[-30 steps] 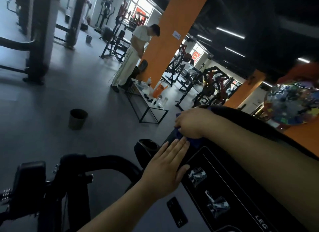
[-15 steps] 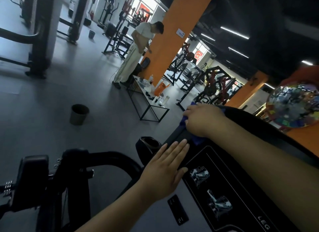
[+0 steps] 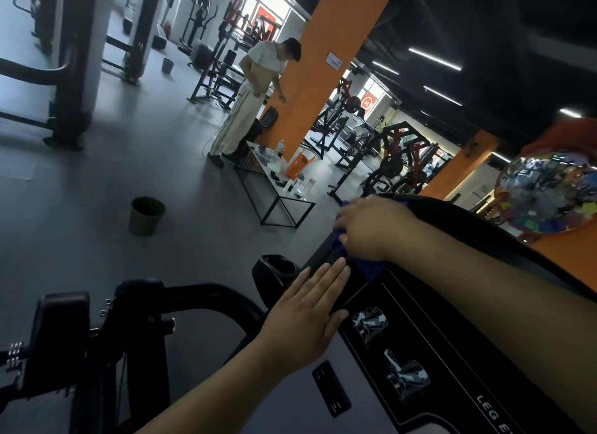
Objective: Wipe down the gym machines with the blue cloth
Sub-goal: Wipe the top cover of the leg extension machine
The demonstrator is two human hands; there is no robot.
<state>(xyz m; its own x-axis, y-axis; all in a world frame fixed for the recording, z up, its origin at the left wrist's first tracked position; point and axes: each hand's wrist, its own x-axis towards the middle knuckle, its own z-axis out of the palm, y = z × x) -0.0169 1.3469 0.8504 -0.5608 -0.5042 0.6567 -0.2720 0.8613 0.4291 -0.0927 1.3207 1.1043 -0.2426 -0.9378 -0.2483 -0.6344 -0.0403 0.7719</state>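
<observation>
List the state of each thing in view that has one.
right hand: grips cloth, pressing it on machine.
left hand: flat, fingers straight, resting on machine.
cloth: bunched under right hand.
bin: upright on floor.

Right hand [image 3: 371, 227] on cloth [image 3: 371, 268] atop machine [image 3: 452, 353]; left hand [image 3: 310, 317] on machine just before it. Bin [image 3: 145, 215] on floor [image 3: 97, 259] left; worktop [image 3: 298, 200] behind.

Blue cloth [image 3: 371, 270] perhaps slightly farther up.
</observation>
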